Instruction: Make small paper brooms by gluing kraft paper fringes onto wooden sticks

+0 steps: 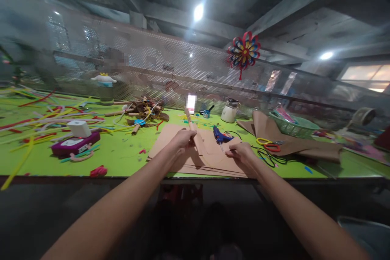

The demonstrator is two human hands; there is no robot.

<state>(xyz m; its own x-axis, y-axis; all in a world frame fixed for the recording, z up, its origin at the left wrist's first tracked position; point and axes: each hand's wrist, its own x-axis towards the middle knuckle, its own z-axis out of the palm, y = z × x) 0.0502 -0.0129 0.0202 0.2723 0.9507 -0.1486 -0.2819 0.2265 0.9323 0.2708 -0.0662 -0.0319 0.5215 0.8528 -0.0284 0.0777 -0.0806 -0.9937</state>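
My left hand (183,138) is closed around a narrow piece of brown paper (198,143), which stands up at a tilt above the flat brown paper sheets (164,140). My right hand (240,151) has its fingers pinched together over the right part of those sheets. What they hold, if anything, is too small to make out. Just beyond these fingers lies a blue glue gun (219,135), its nozzle end toward me. A thin, pale, curved line, perhaps a thread, shows faintly on the paper between my hands.
To the right are scissors (271,145), a black cord (265,157), crumpled brown paper (313,149) and a green basket (297,126). A cream jug (229,111) stands behind. Left lie coloured pipe cleaners (27,122), a purple box (74,144) and brown paper scraps (148,109).
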